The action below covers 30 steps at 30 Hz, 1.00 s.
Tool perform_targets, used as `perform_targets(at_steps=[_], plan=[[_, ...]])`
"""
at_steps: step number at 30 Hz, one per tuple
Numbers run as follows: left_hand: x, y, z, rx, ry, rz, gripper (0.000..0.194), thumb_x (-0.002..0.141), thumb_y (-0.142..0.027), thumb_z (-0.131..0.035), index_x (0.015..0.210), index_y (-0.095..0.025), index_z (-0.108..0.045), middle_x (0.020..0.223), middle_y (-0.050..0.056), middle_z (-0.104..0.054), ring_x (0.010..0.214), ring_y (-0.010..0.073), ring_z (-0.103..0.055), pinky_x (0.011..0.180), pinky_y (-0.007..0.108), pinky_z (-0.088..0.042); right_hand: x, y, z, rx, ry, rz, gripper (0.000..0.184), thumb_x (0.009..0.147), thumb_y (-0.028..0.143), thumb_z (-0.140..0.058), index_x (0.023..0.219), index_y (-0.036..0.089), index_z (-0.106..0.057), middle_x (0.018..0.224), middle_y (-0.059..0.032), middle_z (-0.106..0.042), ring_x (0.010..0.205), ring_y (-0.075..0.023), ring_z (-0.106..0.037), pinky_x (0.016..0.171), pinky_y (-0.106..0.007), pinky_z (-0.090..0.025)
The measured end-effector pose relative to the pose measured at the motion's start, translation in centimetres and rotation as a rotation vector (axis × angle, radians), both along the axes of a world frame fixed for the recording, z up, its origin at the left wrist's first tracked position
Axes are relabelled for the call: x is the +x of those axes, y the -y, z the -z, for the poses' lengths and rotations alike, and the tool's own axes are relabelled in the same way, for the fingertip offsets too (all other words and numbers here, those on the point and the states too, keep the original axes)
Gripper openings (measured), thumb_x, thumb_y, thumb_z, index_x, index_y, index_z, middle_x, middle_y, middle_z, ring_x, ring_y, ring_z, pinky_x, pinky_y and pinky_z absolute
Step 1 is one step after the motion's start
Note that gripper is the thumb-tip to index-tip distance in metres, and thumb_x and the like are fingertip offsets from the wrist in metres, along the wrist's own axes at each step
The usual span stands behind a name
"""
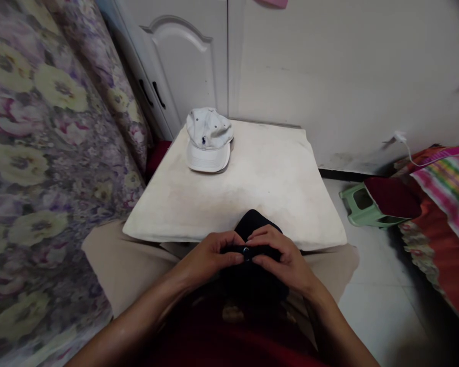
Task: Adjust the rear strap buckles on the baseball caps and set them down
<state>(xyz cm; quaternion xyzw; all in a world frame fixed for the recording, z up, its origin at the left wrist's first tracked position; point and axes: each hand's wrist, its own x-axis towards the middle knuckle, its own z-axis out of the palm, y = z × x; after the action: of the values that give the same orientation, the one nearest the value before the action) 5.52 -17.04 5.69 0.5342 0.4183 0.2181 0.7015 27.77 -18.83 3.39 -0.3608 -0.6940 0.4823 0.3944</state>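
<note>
A black cap [252,220] is held over my lap at the near edge of the table, its brim reaching onto the white tabletop. My left hand [218,252] pinches the left part of the cap's strap [246,250] between thumb and fingers. From the other side, my right hand [283,255] grips the same strap, with its fingertips close to the left ones. A small shiny fastener shows between both thumbs. The cap's dark body below the hands is hard to make out. A white cap [209,135] with a small dark logo sits at the table's back left, brim towards me.
The white-covered table [275,173] stands against a wall and a white cabinet [181,56]. A floral curtain [49,168] hangs close on the left. To the right are a green stool [367,204] with a dark red top and a bed with an orange cover [439,255].
</note>
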Motion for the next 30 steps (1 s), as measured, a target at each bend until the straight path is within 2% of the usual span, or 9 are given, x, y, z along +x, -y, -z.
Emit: perform_targets(at_steps=[4,14,21,30], plan=[[0.11,-0.12,0.00,-0.011,0.013,0.002,0.018,0.077,-0.030,-0.071,0.087,-0.016,-0.066,0.075,-0.003,-0.061,0.070,0.0137,-0.052,0.068,0.027,-0.038,0.10,-0.23,-0.14,0.055,-0.032,0.002,0.027,0.088,0.015,-0.069,0.107,0.033,-0.073,0.107,-0.0030,-0.065,0.103,-0.0213,-0.062,0.092,-0.039,-0.048],[0.21,-0.33,-0.25,0.087,-0.067,0.067,0.014,0.084,-0.030,-0.063,0.093,-0.020,-0.066,0.083,-0.001,-0.062,0.080,0.0170,-0.052,0.075,0.030,-0.039,-0.08,-0.23,-0.48,-0.063,0.020,-0.036,0.011,0.089,0.013,-0.063,0.086,0.023,-0.060,0.104,-0.0024,-0.063,0.095,-0.0186,-0.060,0.084,-0.034,-0.045],[0.08,-0.09,-0.43,0.104,-0.092,0.115,0.014,0.089,-0.028,-0.055,0.098,-0.020,-0.063,0.085,-0.001,-0.058,0.079,0.0163,-0.051,0.071,0.028,-0.039,-0.29,-0.16,-0.30,-0.039,0.048,-0.022,0.014,0.087,0.012,-0.058,0.079,0.022,-0.052,0.097,-0.0030,-0.063,0.089,-0.0182,-0.058,0.079,-0.032,-0.044],[0.14,-0.29,-0.10,0.052,-0.048,0.136,0.010,0.083,-0.025,-0.060,0.090,-0.019,-0.060,0.081,-0.002,-0.057,0.074,0.0146,-0.050,0.066,0.026,-0.038,-0.76,-0.28,-0.59,-0.008,0.086,-0.018,0.016,0.084,0.009,-0.058,0.077,0.022,-0.051,0.093,-0.0024,-0.064,0.086,-0.0176,-0.060,0.078,-0.031,-0.044]])
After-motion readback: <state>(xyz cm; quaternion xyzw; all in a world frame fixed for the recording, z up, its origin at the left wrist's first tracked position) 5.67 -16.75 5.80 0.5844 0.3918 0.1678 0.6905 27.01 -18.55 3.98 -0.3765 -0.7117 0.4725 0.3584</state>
